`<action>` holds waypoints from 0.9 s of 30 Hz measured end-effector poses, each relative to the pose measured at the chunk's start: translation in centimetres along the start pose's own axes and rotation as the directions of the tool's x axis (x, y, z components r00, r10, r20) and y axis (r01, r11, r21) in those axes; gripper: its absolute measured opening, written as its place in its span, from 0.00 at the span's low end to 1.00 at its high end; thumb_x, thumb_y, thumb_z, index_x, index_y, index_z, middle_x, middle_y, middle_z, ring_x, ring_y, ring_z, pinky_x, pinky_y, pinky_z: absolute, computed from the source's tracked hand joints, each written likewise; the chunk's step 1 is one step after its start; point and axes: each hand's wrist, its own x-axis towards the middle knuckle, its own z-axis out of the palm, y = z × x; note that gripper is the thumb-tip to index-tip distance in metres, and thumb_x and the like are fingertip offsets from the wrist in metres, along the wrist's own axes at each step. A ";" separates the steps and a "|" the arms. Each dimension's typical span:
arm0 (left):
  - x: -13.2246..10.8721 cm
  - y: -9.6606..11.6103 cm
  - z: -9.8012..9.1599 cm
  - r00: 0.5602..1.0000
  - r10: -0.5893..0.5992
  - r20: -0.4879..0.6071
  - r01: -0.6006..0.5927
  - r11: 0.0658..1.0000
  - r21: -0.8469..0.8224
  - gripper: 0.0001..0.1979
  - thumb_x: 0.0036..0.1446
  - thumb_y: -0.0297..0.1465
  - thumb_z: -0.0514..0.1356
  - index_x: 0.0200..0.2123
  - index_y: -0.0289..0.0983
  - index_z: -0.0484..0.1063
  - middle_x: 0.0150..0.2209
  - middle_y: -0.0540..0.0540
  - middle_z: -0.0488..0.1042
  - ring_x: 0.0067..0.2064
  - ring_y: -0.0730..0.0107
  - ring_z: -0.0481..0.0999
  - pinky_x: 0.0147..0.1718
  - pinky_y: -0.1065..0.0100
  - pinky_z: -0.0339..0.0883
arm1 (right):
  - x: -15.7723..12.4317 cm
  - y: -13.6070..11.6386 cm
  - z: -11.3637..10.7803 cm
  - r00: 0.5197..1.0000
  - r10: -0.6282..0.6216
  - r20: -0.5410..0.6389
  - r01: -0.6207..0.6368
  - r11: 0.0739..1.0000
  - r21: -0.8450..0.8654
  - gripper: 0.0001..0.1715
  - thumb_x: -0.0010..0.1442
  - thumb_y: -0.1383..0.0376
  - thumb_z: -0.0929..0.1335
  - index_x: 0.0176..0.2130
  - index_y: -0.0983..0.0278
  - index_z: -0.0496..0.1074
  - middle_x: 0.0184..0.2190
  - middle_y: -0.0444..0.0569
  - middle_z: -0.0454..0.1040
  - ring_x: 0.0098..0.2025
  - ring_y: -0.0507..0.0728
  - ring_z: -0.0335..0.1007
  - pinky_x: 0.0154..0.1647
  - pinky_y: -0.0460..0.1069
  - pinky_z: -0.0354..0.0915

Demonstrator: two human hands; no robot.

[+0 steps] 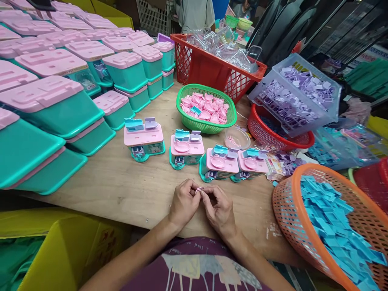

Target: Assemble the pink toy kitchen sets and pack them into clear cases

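Observation:
Near the table's front edge, my left hand [185, 202] and my right hand [218, 208] meet fingertip to fingertip. Pinched between them is a small pink plastic piece [199, 189], mostly hidden by the fingers. Just beyond, four-wheeled-looking toy assemblies in pink and teal stand in a row: one at left [144, 139], a second toy [186, 148], a third toy [218, 163] and a fourth toy [252, 163]. Pink round dishes lie on all but the leftmost, whose top shows blue and purple upright parts. A small clear tub [237, 138] behind them holds tiny pink pieces.
Stacked teal boxes with pink lids [48, 97] fill the left. A green basket [206, 126] holds pink dishes; a red crate [203, 66] holds clear parts. At right are a purple-parts bin [298, 97], a red basket [279, 141] and an orange basket [291, 210] of blue pieces.

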 end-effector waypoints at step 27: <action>-0.5 0.2 0.7 0.967 0.247 -0.059 -0.224 0.940 0.257 0.08 0.57 0.21 0.51 0.28 0.39 0.62 0.29 0.46 0.69 0.30 0.67 0.70 0.28 0.67 0.61 | -0.1 -1.0 0.4 0.999 0.034 0.039 -0.027 0.986 -0.166 0.06 0.65 0.68 0.63 0.35 0.62 0.68 0.31 0.49 0.73 0.34 0.56 0.71 0.35 0.50 0.65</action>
